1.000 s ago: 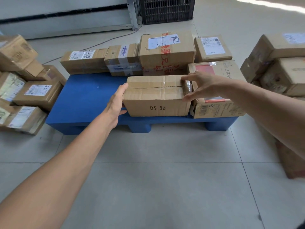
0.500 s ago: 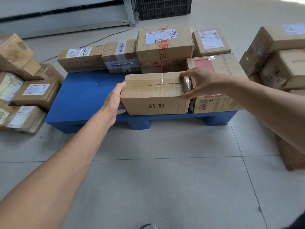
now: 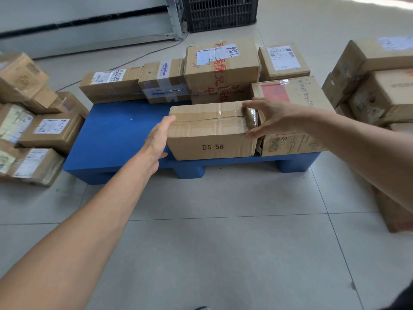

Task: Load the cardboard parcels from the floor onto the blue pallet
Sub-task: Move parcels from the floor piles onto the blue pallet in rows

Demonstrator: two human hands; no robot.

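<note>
At the near edge of the blue pallet [image 3: 116,135], the left hand [image 3: 157,139] is flat against the left end of the DS-5B parcel [image 3: 212,135]. Its fingers are straight and together, just pressing, not wrapped round anything. On the other end, the right hand [image 3: 271,117] has the parcel's right end clamped, with fingers laid over the top edge by the brown tape and the thumb down on the near right corner. So the parcel is squeezed between both hands. It's sitting on the pallet, roughly midway along the near side, right up at the edge.

Just beside it on the right, touching or near enough, is the Royalstar box [image 3: 290,101] with a red patch on top, also on the pallet. Behind those runs a far row: a long flat box [image 3: 111,82] at the left, then a taped box [image 3: 164,80], then the big box with red characters [image 3: 221,72]. A small labelled box [image 3: 283,58] sits at the far right, but I can't tell if that one is on the pallet or behind it.

Off the pallet, more parcels are stacked on the tiled floor [image 3: 223,253], in a left pile [image 3: 51,130] and a right pile [image 3: 380,90]. A black crate [image 3: 220,12] stands by the far wall, with a cable [image 3: 134,61] trailing across the floor near it.
</note>
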